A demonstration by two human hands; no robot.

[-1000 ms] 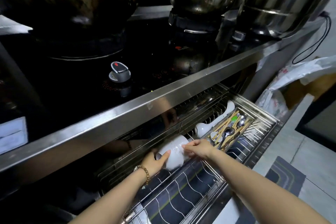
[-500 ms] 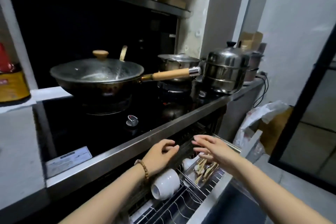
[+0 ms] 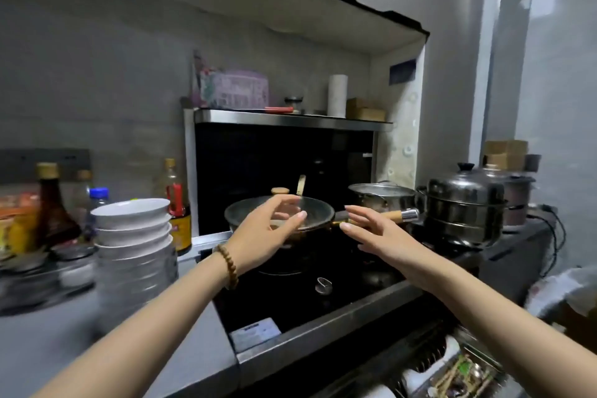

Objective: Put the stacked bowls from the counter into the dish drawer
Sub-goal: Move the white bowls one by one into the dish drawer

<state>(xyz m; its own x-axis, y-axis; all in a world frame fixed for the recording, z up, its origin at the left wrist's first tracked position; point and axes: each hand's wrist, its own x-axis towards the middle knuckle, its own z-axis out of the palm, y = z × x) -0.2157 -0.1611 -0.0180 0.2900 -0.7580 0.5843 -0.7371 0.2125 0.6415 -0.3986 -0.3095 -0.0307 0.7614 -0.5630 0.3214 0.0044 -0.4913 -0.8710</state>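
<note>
A stack of several white bowls [image 3: 134,236] stands on the grey counter [image 3: 58,342] at the left. My left hand [image 3: 261,233], with a bead bracelet on the wrist, hovers empty with fingers spread in front of the wok, to the right of the stack. My right hand [image 3: 378,236] is also empty and spread, over the stove. The open dish drawer [image 3: 452,368] shows at the bottom right, with white bowls and a cutlery tray in its wire rack.
A lidded wok [image 3: 281,213] with a wooden handle sits on the black stove [image 3: 300,297]. Steel pots [image 3: 462,203] stand at the right. Sauce bottles [image 3: 55,207] crowd the counter behind the bowl stack. A shelf with boxes runs above the stove.
Both hands let go of the white bowls set in the drawer rack and rose above the stove. The view lifted from the drawer to the counter, bringing the bowl stack into sight.
</note>
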